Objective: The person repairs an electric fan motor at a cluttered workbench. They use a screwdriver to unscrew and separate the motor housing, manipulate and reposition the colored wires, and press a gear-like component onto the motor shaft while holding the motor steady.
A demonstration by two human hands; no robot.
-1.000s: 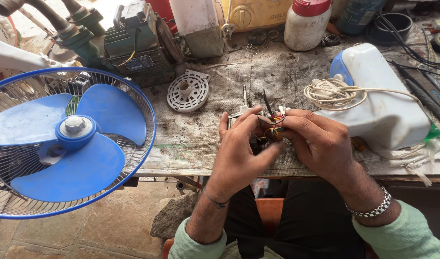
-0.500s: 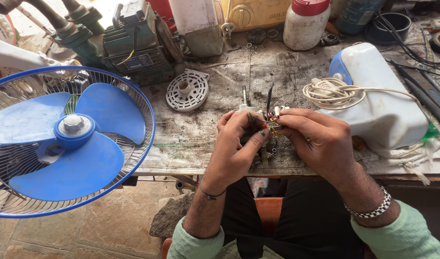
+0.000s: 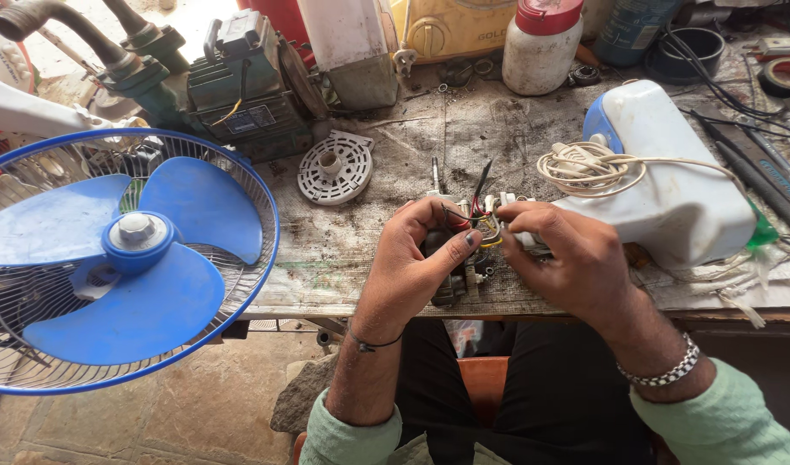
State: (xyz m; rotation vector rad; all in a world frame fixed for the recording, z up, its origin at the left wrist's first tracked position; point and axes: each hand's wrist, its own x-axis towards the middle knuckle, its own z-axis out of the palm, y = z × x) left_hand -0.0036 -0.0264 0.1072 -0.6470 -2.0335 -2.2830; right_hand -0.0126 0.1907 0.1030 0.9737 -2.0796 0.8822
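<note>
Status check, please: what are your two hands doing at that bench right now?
Left hand and right hand both pinch a small wired switch part. Coiled white cord lies just beyond. Blue fan stands clear, left.

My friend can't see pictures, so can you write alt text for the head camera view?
A left hand and a right hand together pinch a small dark electrical part with coloured wires over a dirty grey workbench. Left stands a blue three-bladed fan in a wire cage; right lies a white plastic housing under a coiled cream cord.

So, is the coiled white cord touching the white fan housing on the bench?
Touching. The head view shows the coiled white cord lying directly on top of the white fan housing, with no gap between them.
</note>
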